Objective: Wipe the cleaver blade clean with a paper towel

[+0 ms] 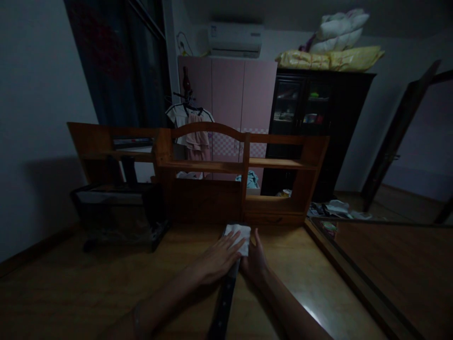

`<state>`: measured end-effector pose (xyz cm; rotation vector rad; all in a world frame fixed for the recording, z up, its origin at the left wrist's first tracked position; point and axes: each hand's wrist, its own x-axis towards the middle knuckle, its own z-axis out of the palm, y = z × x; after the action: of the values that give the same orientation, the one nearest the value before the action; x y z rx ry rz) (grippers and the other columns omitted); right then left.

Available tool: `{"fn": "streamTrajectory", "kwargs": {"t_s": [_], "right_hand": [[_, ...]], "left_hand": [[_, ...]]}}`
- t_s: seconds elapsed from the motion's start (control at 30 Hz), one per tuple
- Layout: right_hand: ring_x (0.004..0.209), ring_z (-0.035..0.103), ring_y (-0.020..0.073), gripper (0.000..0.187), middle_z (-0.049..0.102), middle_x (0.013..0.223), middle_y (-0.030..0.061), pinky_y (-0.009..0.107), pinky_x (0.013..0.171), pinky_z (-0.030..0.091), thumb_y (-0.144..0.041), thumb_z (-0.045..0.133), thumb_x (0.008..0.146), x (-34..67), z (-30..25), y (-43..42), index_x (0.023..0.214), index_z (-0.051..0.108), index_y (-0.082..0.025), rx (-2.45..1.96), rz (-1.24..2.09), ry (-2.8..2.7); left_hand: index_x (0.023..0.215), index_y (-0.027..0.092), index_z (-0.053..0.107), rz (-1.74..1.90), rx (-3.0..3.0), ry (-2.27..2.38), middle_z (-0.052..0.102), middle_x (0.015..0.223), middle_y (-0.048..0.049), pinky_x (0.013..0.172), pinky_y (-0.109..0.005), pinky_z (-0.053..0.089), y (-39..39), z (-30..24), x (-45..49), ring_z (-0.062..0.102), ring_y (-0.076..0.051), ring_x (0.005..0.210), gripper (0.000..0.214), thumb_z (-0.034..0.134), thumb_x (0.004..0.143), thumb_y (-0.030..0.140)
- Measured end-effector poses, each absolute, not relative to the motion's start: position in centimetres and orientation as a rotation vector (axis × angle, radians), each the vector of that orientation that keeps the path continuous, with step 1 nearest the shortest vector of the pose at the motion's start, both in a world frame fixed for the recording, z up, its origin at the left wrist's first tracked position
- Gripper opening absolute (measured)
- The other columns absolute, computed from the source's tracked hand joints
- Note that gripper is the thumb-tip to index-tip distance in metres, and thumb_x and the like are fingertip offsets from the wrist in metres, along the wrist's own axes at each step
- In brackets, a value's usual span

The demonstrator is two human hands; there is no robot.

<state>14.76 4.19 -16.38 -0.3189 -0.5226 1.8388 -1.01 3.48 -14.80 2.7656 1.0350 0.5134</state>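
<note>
A long, narrow knife (226, 298) with a dark handle dotted with light rivets lies lengthwise ahead of me, its handle end towards me. A folded white cloth (242, 234) covers its far part. My left hand (223, 255) lies over the cloth from the left, fingers slightly spread and pressing it down on the knife. From the right, my right hand (256, 259) meets the knife's edge beside the cloth. One of its fingers points up and away; the others are partly hidden. Beneath both hands is the shiny wooden tabletop (283, 283).
A wooden shelf unit (205, 166) stands along the table's back. At its left sits a dark, glassy box (116, 212) with two upright black pieces behind its top. A raised wooden edge (339, 264) borders the right. Farther back are a pink wardrobe (226, 94) and a black cabinet (339, 127).
</note>
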Motion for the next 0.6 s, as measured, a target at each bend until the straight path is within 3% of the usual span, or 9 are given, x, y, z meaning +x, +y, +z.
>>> {"fn": "streamTrajectory", "kwargs": {"t_s": [0.17,0.33,0.53,0.6], "right_hand": [[0.117,0.056,0.0221,0.048,0.064,0.121,0.0077,0.040,0.096,0.046,-0.054,0.052,0.088,14.6,-16.1,4.0,0.119,0.060,-0.019,-0.189,1.900,-0.464],[0.117,0.057,0.0239,0.045,0.064,0.122,0.0087,0.042,0.094,0.047,-0.052,0.051,0.088,14.4,-15.7,4.0,0.118,0.060,-0.019,-0.147,1.859,-0.538],[0.116,0.057,0.0243,0.042,0.065,0.119,0.0084,0.043,0.094,0.047,-0.050,0.051,0.089,14.7,-15.4,3.5,0.119,0.059,-0.021,-0.180,1.892,-0.524],[0.118,0.056,0.0236,0.042,0.065,0.120,0.0079,0.042,0.096,0.046,-0.049,0.052,0.089,14.8,-15.6,3.7,0.119,0.060,-0.021,-0.176,1.876,-0.515]], "left_hand": [[0.149,0.033,0.017,0.494,2.664,1.212,0.009,0.157,-0.0001,0.116,-0.047,0.016,6.2,-15.3,1.0,0.010,-0.025,0.144,0.058,0.021,0.097,0.057],[0.151,0.020,0.013,0.521,2.536,1.403,0.007,0.157,-0.0072,0.117,-0.048,0.012,8.6,-16.0,2.5,0.006,-0.026,0.144,0.071,0.017,0.094,0.062],[0.142,0.021,0.037,0.596,2.604,1.424,0.019,0.155,-0.0082,0.116,-0.051,0.014,8.9,-15.6,3.5,0.007,-0.026,0.144,0.055,0.019,0.098,0.049],[0.142,0.020,0.036,0.645,2.618,1.395,0.022,0.154,-0.0088,0.116,-0.048,0.016,8.4,-15.1,4.0,0.010,-0.024,0.144,0.053,0.019,0.099,0.045]]}}
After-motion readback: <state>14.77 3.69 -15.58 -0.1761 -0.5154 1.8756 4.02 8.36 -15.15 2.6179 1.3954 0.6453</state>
